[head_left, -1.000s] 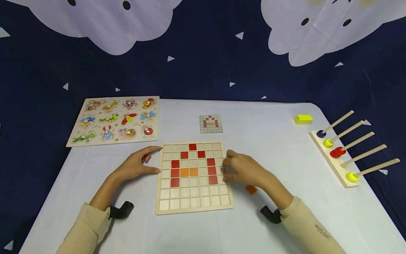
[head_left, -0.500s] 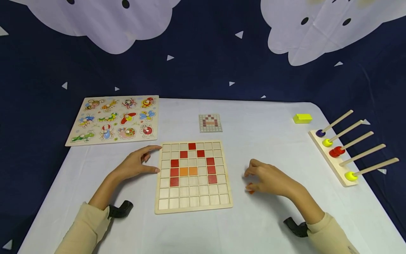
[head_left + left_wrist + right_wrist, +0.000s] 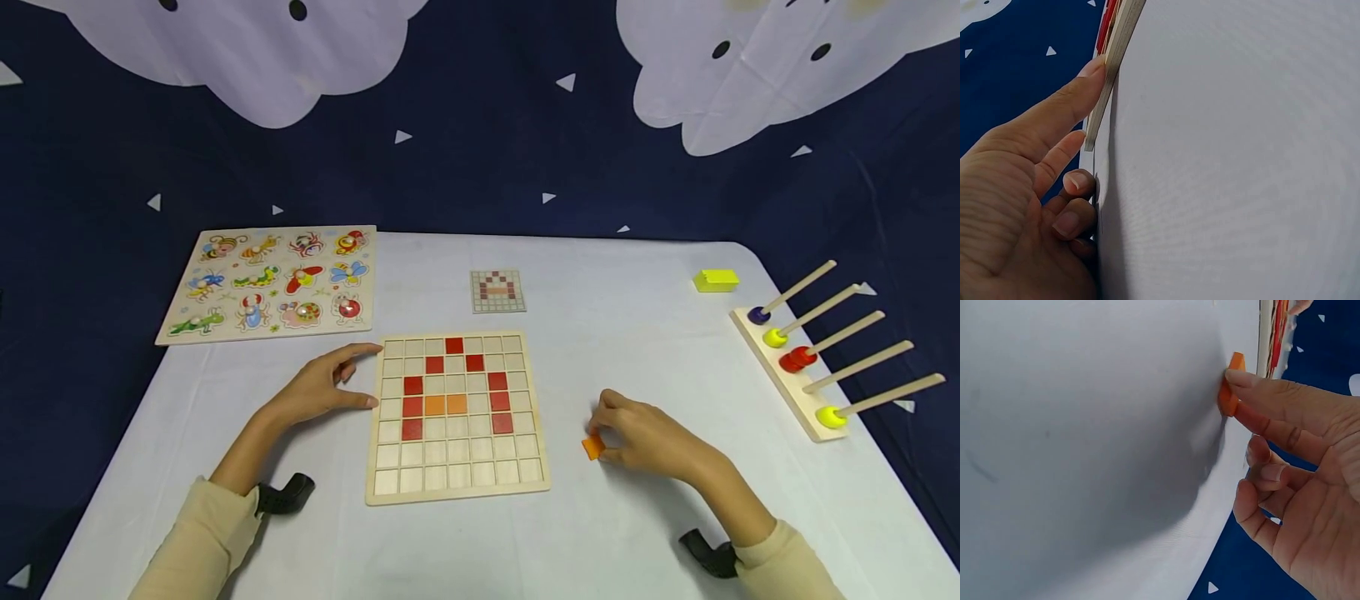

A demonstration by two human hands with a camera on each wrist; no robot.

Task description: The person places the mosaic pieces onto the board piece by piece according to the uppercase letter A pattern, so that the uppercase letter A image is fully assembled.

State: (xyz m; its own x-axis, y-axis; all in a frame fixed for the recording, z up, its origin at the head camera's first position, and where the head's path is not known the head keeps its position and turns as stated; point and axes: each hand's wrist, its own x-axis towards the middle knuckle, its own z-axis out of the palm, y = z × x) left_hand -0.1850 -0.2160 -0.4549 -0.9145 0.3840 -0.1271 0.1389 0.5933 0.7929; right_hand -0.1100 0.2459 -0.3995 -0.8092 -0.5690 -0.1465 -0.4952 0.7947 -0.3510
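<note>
A wooden grid board lies flat on the table, with several red square tiles and two orange tiles in its cells. My left hand rests at the board's left edge, thumb and index finger extended against it and the other fingers bent, as the left wrist view shows. To the right of the board, my right hand pinches a loose orange tile between thumb and index finger. In the right wrist view that orange tile is tilted on edge, close to the white surface.
Behind the board lies a small pattern card. An insect puzzle board is at the back left. On the right stand a peg rack with rings and a yellow block. A dark curtain hangs behind the white table.
My right hand has moved away from the board's right edge to the loose orange tile and now pinches it. The left hand stays at the left edge.
</note>
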